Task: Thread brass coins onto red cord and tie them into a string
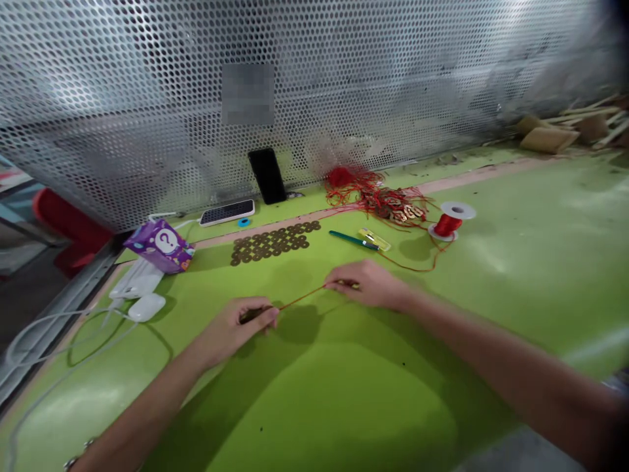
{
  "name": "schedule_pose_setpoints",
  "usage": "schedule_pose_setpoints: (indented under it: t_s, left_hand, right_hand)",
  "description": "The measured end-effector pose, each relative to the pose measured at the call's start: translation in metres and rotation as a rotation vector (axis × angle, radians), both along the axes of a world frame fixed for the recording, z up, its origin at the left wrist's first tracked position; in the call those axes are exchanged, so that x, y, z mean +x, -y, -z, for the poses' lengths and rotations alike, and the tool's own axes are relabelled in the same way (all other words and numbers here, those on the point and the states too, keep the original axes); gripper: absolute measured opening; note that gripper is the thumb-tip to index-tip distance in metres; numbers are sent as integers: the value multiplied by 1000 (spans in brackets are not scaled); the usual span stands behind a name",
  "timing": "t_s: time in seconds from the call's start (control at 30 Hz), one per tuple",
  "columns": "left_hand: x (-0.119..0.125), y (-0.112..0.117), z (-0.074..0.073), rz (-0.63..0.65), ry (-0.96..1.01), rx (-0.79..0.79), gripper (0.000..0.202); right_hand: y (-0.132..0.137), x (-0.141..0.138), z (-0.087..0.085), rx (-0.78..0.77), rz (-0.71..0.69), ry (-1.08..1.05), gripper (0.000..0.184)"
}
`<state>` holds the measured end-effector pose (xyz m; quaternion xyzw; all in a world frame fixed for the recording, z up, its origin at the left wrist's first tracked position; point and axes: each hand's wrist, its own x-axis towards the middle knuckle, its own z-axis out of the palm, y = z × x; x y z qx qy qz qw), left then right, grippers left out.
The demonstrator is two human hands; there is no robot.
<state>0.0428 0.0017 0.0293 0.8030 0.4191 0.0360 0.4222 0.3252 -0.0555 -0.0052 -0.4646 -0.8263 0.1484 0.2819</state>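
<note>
A thin red cord (302, 297) runs taut between my two hands above the green table. My left hand (248, 321) pinches its lower left end between thumb and fingers; whether anything else is inside that hand is hidden. The other end is pinched by the fingertips of my right hand (366, 283), higher and to the right. Behind my right hand lie a dark green pen-like tool (354, 240) and a small yellow-and-clear case (375, 239). A spool of red cord (448, 224) stands upright farther right, with a loose strand trailing toward my right hand.
Bronze coins with holes (270, 242) lie in rows beyond my hands. A tangle of red cords and metal pieces (393, 203) sits behind them. Two phones, one leaning (268, 176) and one flat (227, 212), are near the perforated metal panel (314, 85). A purple box (162, 246) and white cables are left.
</note>
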Motion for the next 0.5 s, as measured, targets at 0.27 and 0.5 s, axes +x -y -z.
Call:
schedule_pose_setpoints:
  t_s: [0.27,0.5]
  left_hand:
    - [-20,-24,-11,-27,-157,153,47]
    - [-17,-23,-4,6,-250,384,49]
  right_hand:
    - [-20,33,0,-4,278,-104,30]
    - [-20,32,0,-14,254,-61,28]
